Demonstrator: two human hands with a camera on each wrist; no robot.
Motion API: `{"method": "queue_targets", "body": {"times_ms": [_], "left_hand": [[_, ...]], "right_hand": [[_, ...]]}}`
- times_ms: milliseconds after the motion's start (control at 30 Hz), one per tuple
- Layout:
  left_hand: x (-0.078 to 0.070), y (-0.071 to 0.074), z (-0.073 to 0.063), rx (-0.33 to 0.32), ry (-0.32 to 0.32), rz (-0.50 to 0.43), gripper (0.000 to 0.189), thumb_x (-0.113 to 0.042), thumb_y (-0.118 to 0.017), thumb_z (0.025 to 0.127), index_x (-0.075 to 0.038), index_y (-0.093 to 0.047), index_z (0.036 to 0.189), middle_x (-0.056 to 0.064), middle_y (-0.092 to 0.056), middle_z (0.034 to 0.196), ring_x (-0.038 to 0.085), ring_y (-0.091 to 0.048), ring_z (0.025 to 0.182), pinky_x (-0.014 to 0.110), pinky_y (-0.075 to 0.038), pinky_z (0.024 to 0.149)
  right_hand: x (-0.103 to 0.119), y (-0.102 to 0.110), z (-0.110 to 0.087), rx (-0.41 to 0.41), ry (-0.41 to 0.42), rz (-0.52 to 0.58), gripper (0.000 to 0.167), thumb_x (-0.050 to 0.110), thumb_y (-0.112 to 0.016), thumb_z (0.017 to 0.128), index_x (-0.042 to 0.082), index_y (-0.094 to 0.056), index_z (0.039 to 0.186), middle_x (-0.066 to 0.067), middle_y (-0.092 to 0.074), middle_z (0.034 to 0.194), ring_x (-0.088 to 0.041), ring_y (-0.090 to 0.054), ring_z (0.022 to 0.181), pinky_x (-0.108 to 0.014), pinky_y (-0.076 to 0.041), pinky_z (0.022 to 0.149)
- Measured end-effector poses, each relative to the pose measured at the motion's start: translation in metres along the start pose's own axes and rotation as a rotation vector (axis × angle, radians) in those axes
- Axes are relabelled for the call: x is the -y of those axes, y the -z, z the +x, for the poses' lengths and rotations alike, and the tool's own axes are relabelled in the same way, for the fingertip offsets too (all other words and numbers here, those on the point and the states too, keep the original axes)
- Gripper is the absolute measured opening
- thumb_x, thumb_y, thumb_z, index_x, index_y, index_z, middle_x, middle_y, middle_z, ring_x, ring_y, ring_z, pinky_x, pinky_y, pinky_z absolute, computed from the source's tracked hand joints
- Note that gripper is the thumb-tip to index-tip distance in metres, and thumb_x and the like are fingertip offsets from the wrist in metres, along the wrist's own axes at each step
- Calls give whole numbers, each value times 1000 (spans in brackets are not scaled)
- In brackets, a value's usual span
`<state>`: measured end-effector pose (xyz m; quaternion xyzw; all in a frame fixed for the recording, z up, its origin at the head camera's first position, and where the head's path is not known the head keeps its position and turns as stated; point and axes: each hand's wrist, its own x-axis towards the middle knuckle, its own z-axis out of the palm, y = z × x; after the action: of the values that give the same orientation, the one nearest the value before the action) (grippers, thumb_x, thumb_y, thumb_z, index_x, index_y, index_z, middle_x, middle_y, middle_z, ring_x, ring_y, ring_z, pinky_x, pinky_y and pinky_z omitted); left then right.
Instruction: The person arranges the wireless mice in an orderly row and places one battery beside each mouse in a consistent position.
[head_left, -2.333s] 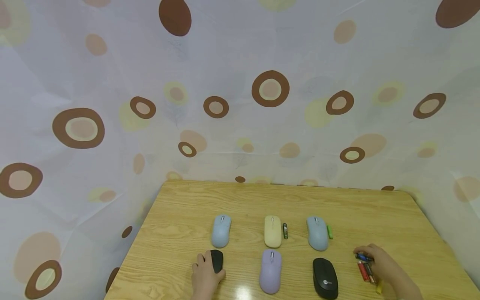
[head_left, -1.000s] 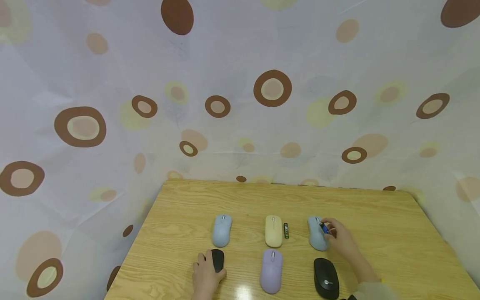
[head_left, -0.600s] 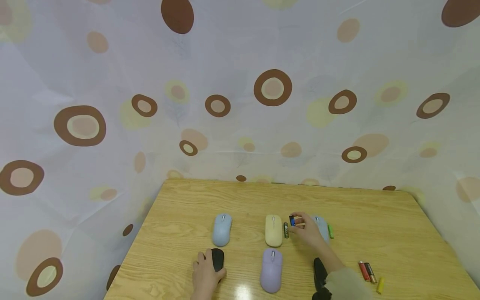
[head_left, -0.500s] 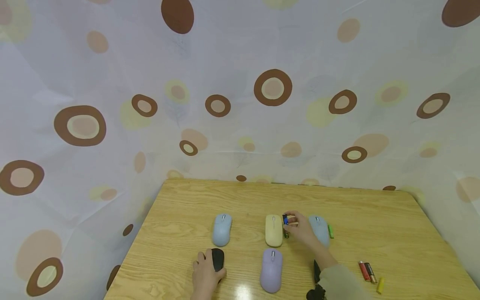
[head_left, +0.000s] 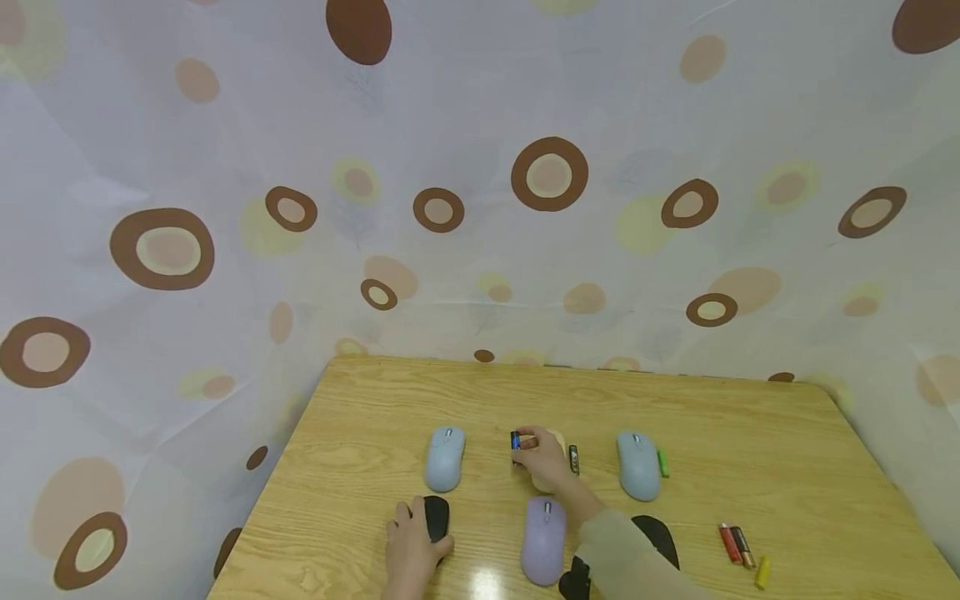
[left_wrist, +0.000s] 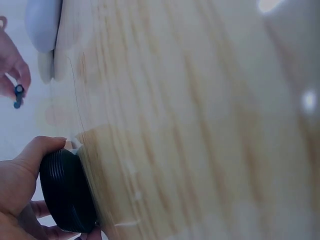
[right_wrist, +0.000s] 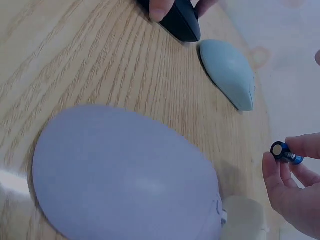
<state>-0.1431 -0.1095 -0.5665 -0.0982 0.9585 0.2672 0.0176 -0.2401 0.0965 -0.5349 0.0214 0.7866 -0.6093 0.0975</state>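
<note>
My left hand grips a black computer mouse on the table; in the left wrist view, thumb and fingers wrap round its sides. A blue battery with a dark end is pinched between the thumb and fingertips of my right hand. The right wrist view shows this battery held up in the air. Under the right hand lies a pale yellow mouse, partly covered. To the left of the held battery is a light blue mouse. A purple mouse lies beside the right forearm.
A dark battery lies right of the yellow mouse. Further right are another light blue mouse and a green battery. The right sleeve partly hides a second black mouse. Red, black-and-copper and yellow batteries lie at the right.
My right hand has picked up the blue battery from the group at the right and carried it left, past the right light blue mouse and over the yellow one. The left hand stays put.
</note>
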Motion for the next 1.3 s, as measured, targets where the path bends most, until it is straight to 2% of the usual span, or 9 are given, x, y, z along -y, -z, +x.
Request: {"method": "queue_targets", "body": {"times_ms": [233,433,600,833,1000,1033,1233,1300], "left_hand": [[1,0,0,-2,1,2,69,-26,-80,66,2,-47,121,23,-43,108,38,-46,85,50,-46,65],[1,-1,0,-4,2,18,70,-27,-81,66,2,-47,120,22,-44,108,38,-47,85,49,-46,66],[0,0,1,2,9,15,70,-27,-81,66,1,-47,121,22,-43,108,38,-47,86,50,-46,65],[0,0,0,-10,4,15,69,-26,-81,65,1,-47,119,22,-44,107,38,-47,85,49,-46,67],[-1,1,0,-2,8,15,69,-26,-81,66,1,-47,120,21,-43,106,37,-47,85,49,-46,66],[-1,1,0,-1,8,15,69,-26,-81,66,1,-47,120,21,-43,106,37,-47,85,48,-46,65],[-1,1,1,5,6,23,70,-28,-80,66,1,-47,120,22,-43,108,38,-47,86,49,-46,66],[0,1,1,5,4,21,70,-28,-80,66,1,-47,120,22,-43,109,39,-47,87,50,-46,67]], "right_hand": [[-6,-28,9,8,-12,-82,41,-2,-60,82,-11,-48,119,-16,-53,91,-19,-55,75,-29,-52,65],[-13,-47,15,9,-52,-63,40,-5,-61,79,-12,-49,116,-18,-55,91,-19,-57,74,-26,-52,64],[-13,-59,16,-6,-57,-113,39,-3,-62,77,-12,-51,113,-20,-59,92,-20,-60,75,-26,-52,63],[-10,-71,18,8,-11,-101,37,-5,-59,77,-17,-50,111,-20,-61,86,-17,-60,69,-24,-51,59],[-3,-76,16,-1,-20,-133,37,-6,-59,76,-18,-51,110,-21,-61,86,-20,-61,67,-27,-52,59],[-7,-77,18,-8,-13,-140,37,-5,-59,75,-18,-51,109,-18,-61,82,-18,-61,64,-25,-51,58],[-9,-79,21,-11,-14,-182,35,-4,-59,77,-18,-51,108,-16,-60,79,-18,-62,62,-24,-51,56],[-6,-79,20,-9,-23,-194,35,-4,-60,77,-18,-51,109,-19,-61,82,-21,-63,64,-26,-52,57]]}}
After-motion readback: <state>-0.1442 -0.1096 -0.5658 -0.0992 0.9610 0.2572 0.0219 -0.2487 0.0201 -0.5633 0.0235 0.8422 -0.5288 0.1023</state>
